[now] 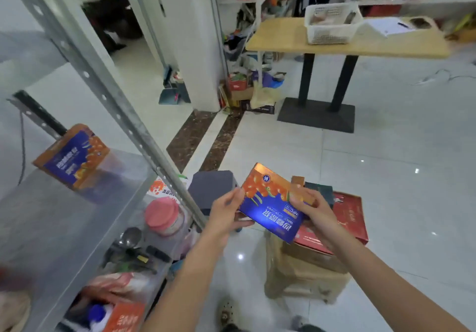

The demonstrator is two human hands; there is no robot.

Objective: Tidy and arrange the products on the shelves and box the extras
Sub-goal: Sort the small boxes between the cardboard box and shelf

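A blue and orange product box [270, 202] is held in the air in front of me, tilted, its print upside down. My left hand [226, 213] grips its left edge with thumb on top. My right hand [311, 205] grips its right end, fingers curled over the face. A matching blue and orange box [72, 156] stands tilted on the grey metal shelf [51, 228] at the left. Below my hands a cardboard carton [304, 277] on the floor holds a red box [350, 215] and dark boxes [319, 190].
A slanted perforated shelf post [108, 94] runs across the left. A lower shelf holds a pink-lidded jar [162, 215], utensils and packets. A dark grey box [211, 190] sits by the post. A wooden table [347, 45] with a white basket [332, 25] stands behind.
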